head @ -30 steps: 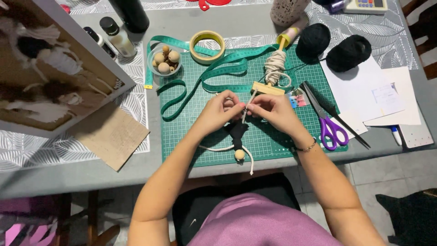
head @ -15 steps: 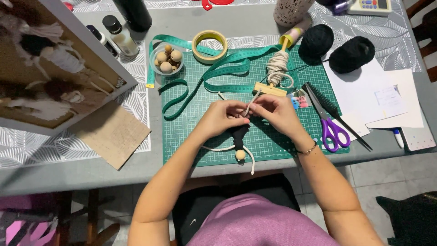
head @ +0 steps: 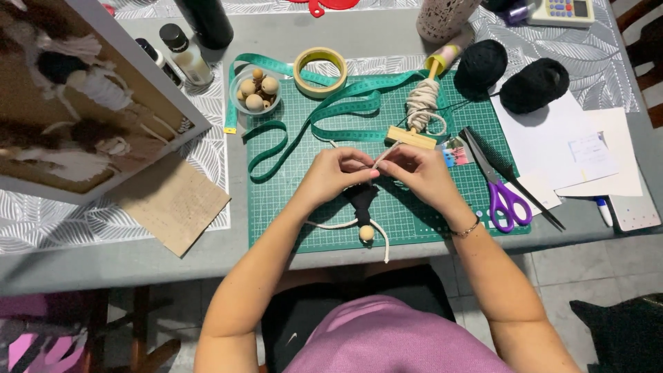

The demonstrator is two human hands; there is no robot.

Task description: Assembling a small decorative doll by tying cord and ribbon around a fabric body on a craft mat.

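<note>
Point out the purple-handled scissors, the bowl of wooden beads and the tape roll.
purple-handled scissors (head: 510, 205): head view, on the purple finger loops.
bowl of wooden beads (head: 237, 81): head view, on the bowl's left rim.
tape roll (head: 302, 77): head view, on the ring's left wall.

Both hands are working over the green cutting mat (head: 442, 214) on the desk (head: 124, 266). The left hand (head: 331, 176) and right hand (head: 418, 173) pinch a cream cord (head: 385, 156) between them, right above a little black yarn doll (head: 360, 200) with a wooden bead (head: 366, 233) for a head. The cord runs up to a wooden spool (head: 420, 114). Purple-handled scissors (head: 501, 186) lie just right of the hands, a teal measuring tape (head: 324, 110) snakes across the mat, and a bowl of beads (head: 255, 90) sits beside a roll of tape (head: 320, 71).
</note>
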